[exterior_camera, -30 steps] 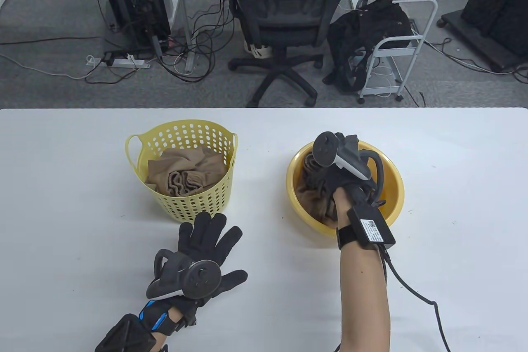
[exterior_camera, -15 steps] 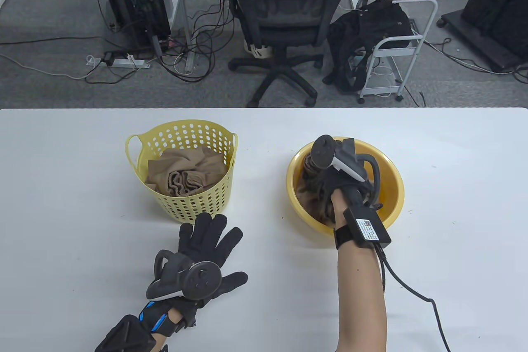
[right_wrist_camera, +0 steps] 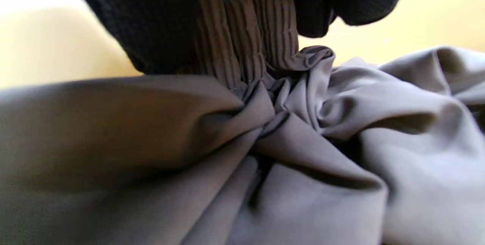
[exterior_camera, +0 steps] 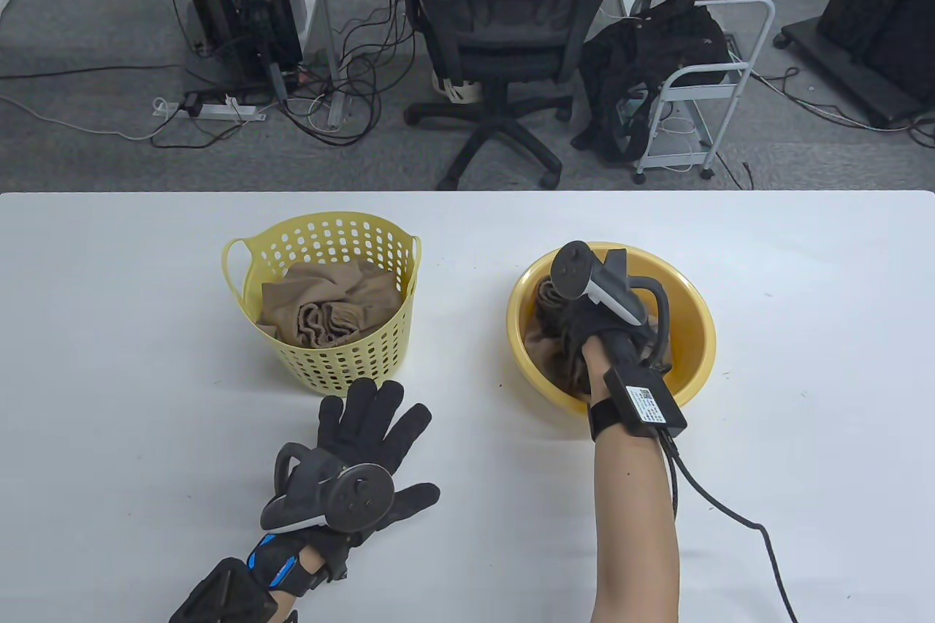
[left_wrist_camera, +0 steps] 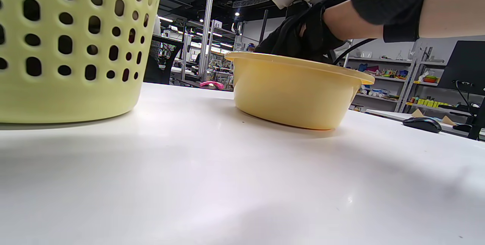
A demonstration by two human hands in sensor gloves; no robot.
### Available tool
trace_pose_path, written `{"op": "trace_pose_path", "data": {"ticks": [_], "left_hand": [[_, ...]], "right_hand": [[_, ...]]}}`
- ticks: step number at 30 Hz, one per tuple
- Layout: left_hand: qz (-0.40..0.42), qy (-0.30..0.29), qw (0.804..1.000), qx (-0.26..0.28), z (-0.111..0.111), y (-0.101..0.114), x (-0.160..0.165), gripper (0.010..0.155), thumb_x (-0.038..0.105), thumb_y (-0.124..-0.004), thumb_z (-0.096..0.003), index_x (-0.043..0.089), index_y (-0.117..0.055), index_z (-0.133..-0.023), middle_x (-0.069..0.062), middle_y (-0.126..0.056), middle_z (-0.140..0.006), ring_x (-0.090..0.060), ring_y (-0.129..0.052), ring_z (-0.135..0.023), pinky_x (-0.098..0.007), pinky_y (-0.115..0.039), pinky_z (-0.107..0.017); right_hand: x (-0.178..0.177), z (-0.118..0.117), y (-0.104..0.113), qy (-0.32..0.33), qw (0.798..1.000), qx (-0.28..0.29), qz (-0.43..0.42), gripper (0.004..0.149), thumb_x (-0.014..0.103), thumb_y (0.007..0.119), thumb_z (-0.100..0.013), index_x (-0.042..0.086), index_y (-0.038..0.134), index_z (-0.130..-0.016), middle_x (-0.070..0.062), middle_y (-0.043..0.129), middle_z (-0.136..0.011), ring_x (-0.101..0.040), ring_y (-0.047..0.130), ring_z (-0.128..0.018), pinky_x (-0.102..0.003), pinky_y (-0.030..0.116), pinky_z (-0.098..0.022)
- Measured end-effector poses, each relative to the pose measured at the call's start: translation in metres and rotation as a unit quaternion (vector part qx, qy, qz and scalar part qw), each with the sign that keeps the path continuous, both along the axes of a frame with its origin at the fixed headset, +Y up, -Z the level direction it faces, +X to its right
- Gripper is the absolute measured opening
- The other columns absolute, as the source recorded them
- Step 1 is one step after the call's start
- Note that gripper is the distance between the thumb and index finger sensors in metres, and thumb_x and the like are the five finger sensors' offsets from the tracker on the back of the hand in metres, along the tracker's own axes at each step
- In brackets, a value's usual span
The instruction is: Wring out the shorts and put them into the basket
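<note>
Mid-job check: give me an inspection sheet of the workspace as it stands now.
Surface: white table, a few small specks.
Job's things: brown shorts bunched in the yellow basin; perforated yellow basket to its left already holds brown cloth.
Clutter: nothing seen on the table.
Hands: right hand in the basin, grip on the shorts' waistband; left hand flat on the table, fingers spread.
Cables: black cable trails from the right wrist.
Surroundings: office chair, cart, floor cables.

basket (exterior_camera: 321,302) left of basin (exterior_camera: 687,331)
</note>
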State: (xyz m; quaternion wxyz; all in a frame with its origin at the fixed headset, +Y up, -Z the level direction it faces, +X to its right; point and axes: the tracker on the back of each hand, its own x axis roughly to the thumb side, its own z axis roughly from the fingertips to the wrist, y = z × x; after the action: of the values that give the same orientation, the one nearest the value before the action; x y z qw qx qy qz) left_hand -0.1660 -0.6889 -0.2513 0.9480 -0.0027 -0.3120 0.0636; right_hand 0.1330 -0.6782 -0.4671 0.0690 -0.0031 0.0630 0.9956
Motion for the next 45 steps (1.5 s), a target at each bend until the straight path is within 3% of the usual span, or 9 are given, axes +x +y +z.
{"op": "trace_pose_path", "data": {"ticks": [4,11,25,34,45], "left_hand": [[-0.001,0.0,1.0,-0.002,0.0,0.0,0.0,0.091,0.067,-0.072,-0.0522,0.016,-0.035,-0.118,-0.035,-0.027,-0.123,-0.071,-0.028,-0.107,-0.083,-0.026,-0.061],[-0.001,0.001,1.0,-0.001,0.0,0.0,0.0,0.091,0.067,-0.072,-0.0521,0.016,-0.035,-0.118,-0.035,-0.027,-0.123,-0.072,-0.028,-0.106,-0.084,-0.026,-0.061],[-0.005,0.002,1.0,0.004,0.001,0.001,0.001,0.09,0.067,-0.072,-0.0522,0.016,-0.035,-0.118,-0.035,-0.027,-0.123,-0.071,-0.028,-0.107,-0.083,-0.026,-0.061],[-0.003,0.005,1.0,0.007,0.001,0.001,0.0,0.091,0.066,-0.072,-0.0523,0.016,-0.034,-0.118,-0.035,-0.026,-0.123,-0.071,-0.028,-0.107,-0.083,-0.026,-0.061],[-0.003,0.008,1.0,0.005,0.001,0.001,0.0,0.09,0.066,-0.072,-0.0522,0.016,-0.035,-0.118,-0.035,-0.026,-0.123,-0.071,-0.028,-0.106,-0.083,-0.026,-0.061]], "right_hand": [[-0.001,0.0,0.002,-0.001,1.0,0.019,-0.01,0.068,0.036,0.088,-0.046,0.004,0.062,-0.1,-0.023,0.075,-0.095,-0.047,0.085,-0.082,-0.053,0.078,-0.058],[0.005,0.007,0.012,-0.006,0.998,0.042,-0.041,0.067,0.038,0.089,-0.046,0.004,0.064,-0.099,-0.022,0.077,-0.092,-0.045,0.089,-0.077,-0.051,0.081,-0.056],[0.019,0.043,0.057,0.021,0.987,0.073,-0.143,0.066,0.043,0.088,-0.048,0.002,0.067,-0.096,-0.023,0.081,-0.086,-0.041,0.092,-0.068,-0.049,0.082,-0.052],[0.032,0.074,0.085,0.031,0.964,0.092,-0.246,0.066,0.046,0.089,-0.048,0.002,0.071,-0.093,-0.022,0.086,-0.08,-0.038,0.097,-0.06,-0.045,0.085,-0.046],[0.04,0.104,0.116,0.04,0.914,0.102,-0.39,0.067,0.047,0.09,-0.048,0.0,0.073,-0.092,-0.022,0.088,-0.078,-0.037,0.099,-0.056,-0.043,0.087,-0.044]]}}
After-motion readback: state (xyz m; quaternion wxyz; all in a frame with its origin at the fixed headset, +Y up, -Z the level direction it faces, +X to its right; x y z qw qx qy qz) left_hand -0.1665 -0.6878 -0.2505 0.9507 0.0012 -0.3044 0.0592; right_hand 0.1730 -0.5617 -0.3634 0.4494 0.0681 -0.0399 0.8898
